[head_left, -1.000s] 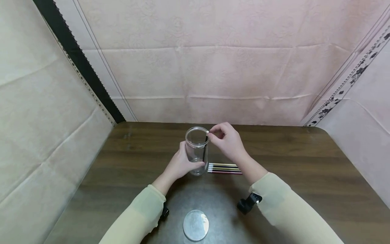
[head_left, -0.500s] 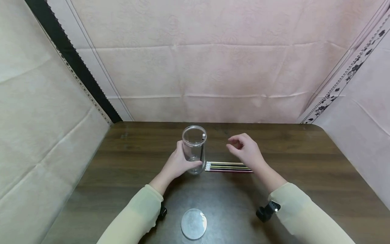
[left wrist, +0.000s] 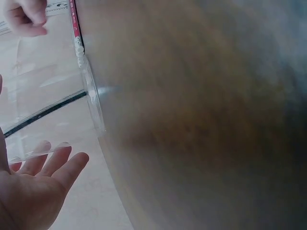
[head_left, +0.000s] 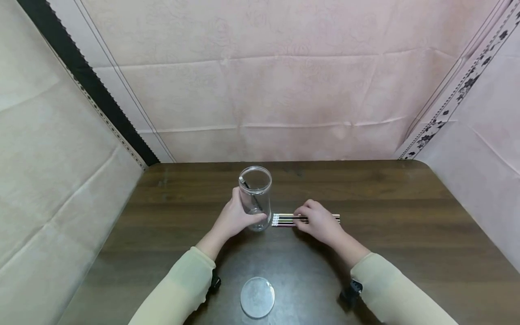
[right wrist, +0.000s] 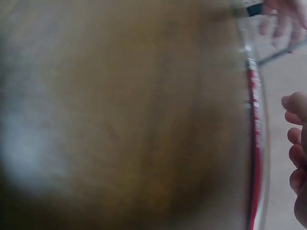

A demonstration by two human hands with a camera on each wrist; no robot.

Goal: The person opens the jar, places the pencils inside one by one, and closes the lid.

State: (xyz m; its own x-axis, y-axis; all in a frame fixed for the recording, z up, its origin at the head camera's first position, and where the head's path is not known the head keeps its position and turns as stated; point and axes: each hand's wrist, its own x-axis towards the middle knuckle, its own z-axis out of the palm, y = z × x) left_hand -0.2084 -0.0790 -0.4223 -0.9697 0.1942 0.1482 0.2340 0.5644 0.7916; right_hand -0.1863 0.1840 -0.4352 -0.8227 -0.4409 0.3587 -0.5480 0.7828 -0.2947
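Note:
My left hand point(head_left: 235, 216) grips a tall clear jar point(head_left: 265, 196) standing on the table, thumb across its front. Inside the jar a dark pencil point(head_left: 253, 197) with a white end leans to the left. In the left wrist view, the fingers point(left wrist: 72, 167) wrap the see-through wall. A row of several pencils point(head_left: 282, 220) lies just right of the jar's base, white ends toward it. My right hand point(head_left: 321, 223) is over this row, covering its middle. The right wrist view shows its bent fingertips point(right wrist: 296, 154) a little apart from a red pencil point(right wrist: 255, 143).
A round clear disc point(head_left: 257, 297) lies flat on the brown wooden table point(head_left: 183, 271), near the front edge of the view. Pale cloth point(head_left: 260, 90) hangs behind the table and along both sides.
My right hand let go of the dark pencil in the jar, moved right, then came down over the row. The pencil tipped from the jar's right side to its left. The left hand kept its grip.

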